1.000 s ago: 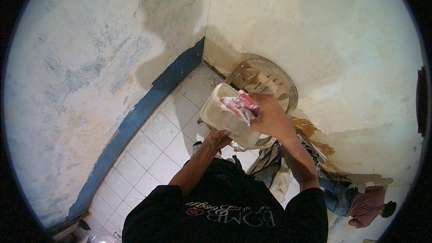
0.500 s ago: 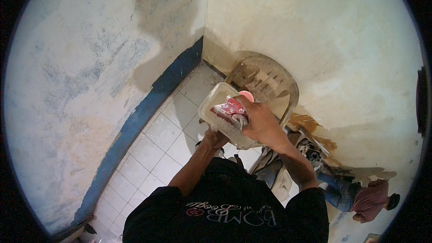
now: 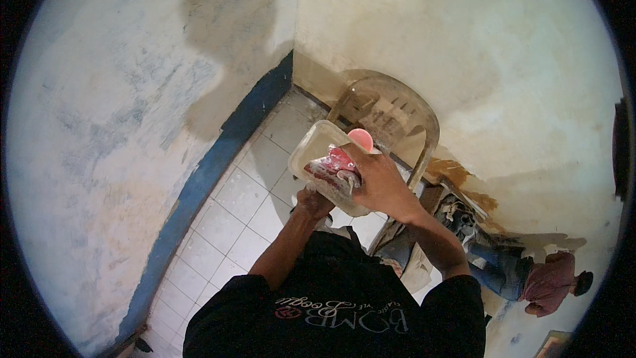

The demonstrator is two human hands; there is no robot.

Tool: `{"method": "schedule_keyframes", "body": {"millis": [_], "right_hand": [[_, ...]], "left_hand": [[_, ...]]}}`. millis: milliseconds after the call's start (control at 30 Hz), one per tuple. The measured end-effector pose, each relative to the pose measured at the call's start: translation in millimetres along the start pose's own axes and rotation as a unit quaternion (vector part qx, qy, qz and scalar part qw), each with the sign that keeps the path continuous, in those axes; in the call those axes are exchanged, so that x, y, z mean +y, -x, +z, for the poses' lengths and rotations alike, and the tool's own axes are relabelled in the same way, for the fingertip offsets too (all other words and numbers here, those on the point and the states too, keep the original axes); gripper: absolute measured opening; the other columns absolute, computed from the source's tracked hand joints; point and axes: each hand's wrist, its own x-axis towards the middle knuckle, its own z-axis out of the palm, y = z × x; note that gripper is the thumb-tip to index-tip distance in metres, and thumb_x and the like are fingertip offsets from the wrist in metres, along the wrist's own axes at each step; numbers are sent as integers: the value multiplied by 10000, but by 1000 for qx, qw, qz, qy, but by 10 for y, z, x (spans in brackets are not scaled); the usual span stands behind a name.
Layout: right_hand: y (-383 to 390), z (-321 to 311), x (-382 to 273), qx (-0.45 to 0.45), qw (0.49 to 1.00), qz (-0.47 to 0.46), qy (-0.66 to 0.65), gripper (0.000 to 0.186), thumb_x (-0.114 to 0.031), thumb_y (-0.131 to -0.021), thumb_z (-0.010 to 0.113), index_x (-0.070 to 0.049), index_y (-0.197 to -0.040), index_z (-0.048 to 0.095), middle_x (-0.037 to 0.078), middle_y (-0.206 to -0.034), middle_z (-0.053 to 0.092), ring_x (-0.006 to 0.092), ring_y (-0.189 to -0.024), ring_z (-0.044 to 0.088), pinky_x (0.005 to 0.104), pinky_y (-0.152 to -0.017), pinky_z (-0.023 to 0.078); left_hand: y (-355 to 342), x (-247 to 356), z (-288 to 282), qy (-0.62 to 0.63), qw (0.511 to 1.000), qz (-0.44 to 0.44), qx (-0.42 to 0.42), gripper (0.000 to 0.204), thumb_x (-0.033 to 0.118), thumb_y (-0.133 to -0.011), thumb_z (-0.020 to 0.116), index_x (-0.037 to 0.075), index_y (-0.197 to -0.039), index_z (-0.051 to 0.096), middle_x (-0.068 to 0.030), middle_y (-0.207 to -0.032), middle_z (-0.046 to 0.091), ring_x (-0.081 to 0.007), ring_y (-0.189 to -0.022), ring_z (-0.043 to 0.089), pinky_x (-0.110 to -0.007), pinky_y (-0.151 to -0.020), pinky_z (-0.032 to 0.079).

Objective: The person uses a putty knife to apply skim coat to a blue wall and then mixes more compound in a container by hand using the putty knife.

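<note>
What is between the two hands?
In the head view, a pale rectangular tub lies between them: the left hand props it from below, and the right hand presses a red-and-white scraper into it.

View: head camera, looking steeply down from above the chair (image 3: 391, 116).
Facing: toward the wall corner behind the chair.
Nearness: close above it; tiled floor (image 3: 232, 225) lies below, left of it.

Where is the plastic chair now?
In the head view the chair stands in the room corner, right of centre, just beyond the tub held in both hands.
</note>
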Motion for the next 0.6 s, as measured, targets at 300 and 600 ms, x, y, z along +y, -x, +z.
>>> {"method": "schedule_keyframes", "body": {"millis": [300, 600], "right_hand": [[-57, -287, -19, 107, 993, 48, 25, 555, 45, -608, 577, -37, -1154, 517, 243, -793, 602, 414, -778, 615, 431, -690, 487], [-63, -142, -77, 93, 987, 13, 132, 583, 14, -563, 614, -63, -1137, 548, 199, -928, 638, 380, -869, 622, 426, -750, 504]], "left_hand": [[44, 39, 152, 121, 992, -9, -25, 822, 317, -678, 728, 61, -1359, 346, -134, -1329, 461, -318, -1223, 453, -513, -1041, 346], [-33, -4, 199, 115, 993, -18, -20, 783, 243, -700, 705, 56, -1363, 332, -143, -1327, 455, -319, -1219, 458, -520, -1035, 354]]}}
